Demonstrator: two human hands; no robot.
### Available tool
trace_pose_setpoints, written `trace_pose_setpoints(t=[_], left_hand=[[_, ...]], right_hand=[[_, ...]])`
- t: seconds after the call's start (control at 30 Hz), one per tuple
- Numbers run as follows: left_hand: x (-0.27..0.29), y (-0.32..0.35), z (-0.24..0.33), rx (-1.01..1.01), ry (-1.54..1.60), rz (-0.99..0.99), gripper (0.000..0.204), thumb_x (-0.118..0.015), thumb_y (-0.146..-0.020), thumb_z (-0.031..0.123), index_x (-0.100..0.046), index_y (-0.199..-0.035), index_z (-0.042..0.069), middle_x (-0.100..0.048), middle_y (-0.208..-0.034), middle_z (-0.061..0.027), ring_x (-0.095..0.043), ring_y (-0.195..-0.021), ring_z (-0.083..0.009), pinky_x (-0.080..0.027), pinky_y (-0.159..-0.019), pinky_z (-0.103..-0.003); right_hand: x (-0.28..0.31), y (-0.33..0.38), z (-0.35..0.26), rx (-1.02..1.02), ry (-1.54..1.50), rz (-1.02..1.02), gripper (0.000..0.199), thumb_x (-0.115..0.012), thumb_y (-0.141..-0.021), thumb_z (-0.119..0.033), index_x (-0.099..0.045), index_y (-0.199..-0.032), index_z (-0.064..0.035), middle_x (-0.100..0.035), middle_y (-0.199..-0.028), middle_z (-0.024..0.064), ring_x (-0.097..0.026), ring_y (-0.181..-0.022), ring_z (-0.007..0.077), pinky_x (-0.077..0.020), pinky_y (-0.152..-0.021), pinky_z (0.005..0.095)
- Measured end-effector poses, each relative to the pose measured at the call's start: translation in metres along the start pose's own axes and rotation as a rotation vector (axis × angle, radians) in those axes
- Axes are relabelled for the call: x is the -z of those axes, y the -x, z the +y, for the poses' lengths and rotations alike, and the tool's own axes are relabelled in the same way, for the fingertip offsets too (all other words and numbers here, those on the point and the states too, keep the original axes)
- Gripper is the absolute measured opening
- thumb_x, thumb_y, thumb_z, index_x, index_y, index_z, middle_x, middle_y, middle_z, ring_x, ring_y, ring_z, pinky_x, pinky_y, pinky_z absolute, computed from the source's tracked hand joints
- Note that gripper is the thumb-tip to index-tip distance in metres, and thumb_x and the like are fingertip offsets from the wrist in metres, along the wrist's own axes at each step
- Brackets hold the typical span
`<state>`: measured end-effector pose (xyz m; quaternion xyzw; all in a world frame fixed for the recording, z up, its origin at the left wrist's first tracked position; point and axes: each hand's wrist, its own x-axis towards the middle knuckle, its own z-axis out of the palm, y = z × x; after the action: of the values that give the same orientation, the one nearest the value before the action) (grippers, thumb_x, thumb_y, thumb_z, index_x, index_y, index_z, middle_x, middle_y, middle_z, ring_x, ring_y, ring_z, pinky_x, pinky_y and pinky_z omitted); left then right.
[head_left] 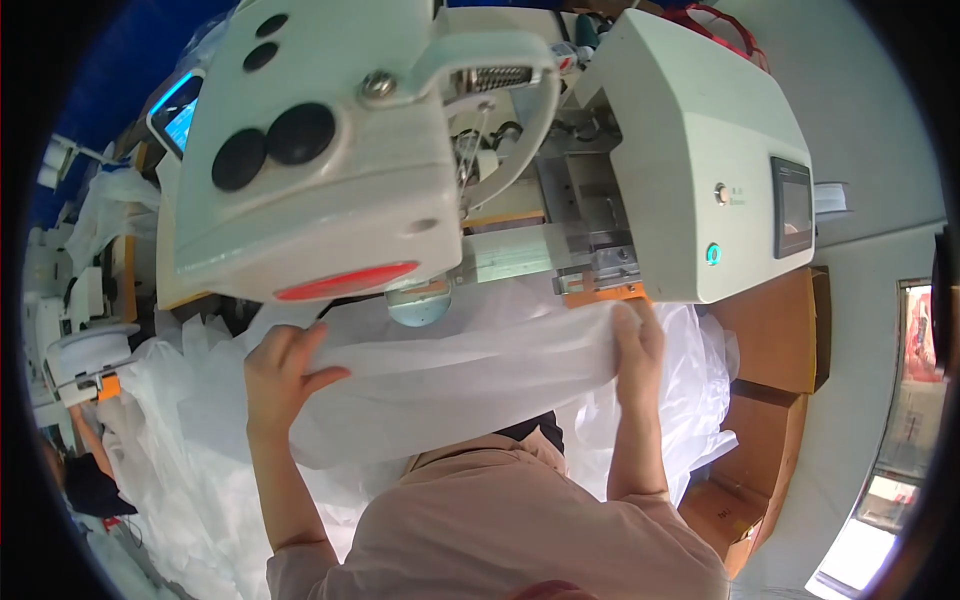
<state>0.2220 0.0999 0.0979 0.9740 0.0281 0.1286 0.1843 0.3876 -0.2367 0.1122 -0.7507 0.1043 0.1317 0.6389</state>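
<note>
A wide strip of thin white sheer fabric [450, 385] stretches between my two hands in front of a white sewing machine [330, 225]. My left hand [280, 378] grips its left part, the thumb lying on top and the fingers partly hidden. At the other end, my right hand [638, 345] pinches the fabric close to an orange piece [607, 293] below the metal clamp [600, 272]. Just beyond the cloth's far edge, a clear rounded guard [420, 305] hangs under the machine head. More of the white fabric drapes downward on both sides of my body.
A white control box [700, 170] with a small screen [793, 208] stands at the right. Below it are open cardboard boxes [765, 340]. A lit display [178, 115] sits at the upper left. Further left, another person's arm [90, 440] is near a second machine [90, 350].
</note>
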Motion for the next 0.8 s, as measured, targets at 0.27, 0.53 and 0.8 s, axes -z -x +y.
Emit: trace_pose_setpoints(t=[0.27, 0.53, 0.8], left_hand=[[0.018, 0.025, 0.008, 0.109, 0.089, -0.045, 0.032, -0.068, -0.066, 0.004, -0.059, -0.096, 0.007, -0.054, -0.078, -0.0057, -0.055, -0.062, -0.0223, -0.046, -0.053, -0.032], [0.000, 0.014, 0.003, 0.122, -0.088, 0.106, 0.020, -0.061, -0.072, 0.002, -0.056, -0.090, 0.008, -0.059, -0.086, -0.0053, -0.059, -0.063, -0.0227, -0.048, -0.053, -0.032], [-0.019, 0.014, -0.023, 0.090, -0.397, 0.216, 0.015, -0.060, -0.074, 0.004, -0.053, -0.086, 0.010, -0.061, -0.092, -0.0017, -0.060, -0.061, -0.0185, -0.048, -0.050, -0.029]], right_hand=[[0.005, -0.026, 0.028, 0.838, 0.781, 0.233, 0.022, -0.053, -0.090, -0.014, -0.057, -0.106, 0.0000, -0.061, -0.080, 0.0063, -0.056, -0.075, 0.0181, -0.0427, -0.069, 0.0268], [-0.005, -0.049, 0.009, 0.734, 0.828, 0.361, 0.016, -0.057, -0.086, -0.017, -0.059, -0.091, -0.0023, -0.061, -0.081, 0.0133, -0.055, -0.080, 0.0320, -0.0424, -0.072, 0.0379], [-0.004, -0.061, 0.010, 0.938, 1.085, 0.318, 0.013, -0.059, -0.083, -0.017, -0.059, -0.087, -0.0040, -0.059, -0.090, 0.0116, -0.053, -0.089, 0.0320, -0.0392, -0.080, 0.0440]])
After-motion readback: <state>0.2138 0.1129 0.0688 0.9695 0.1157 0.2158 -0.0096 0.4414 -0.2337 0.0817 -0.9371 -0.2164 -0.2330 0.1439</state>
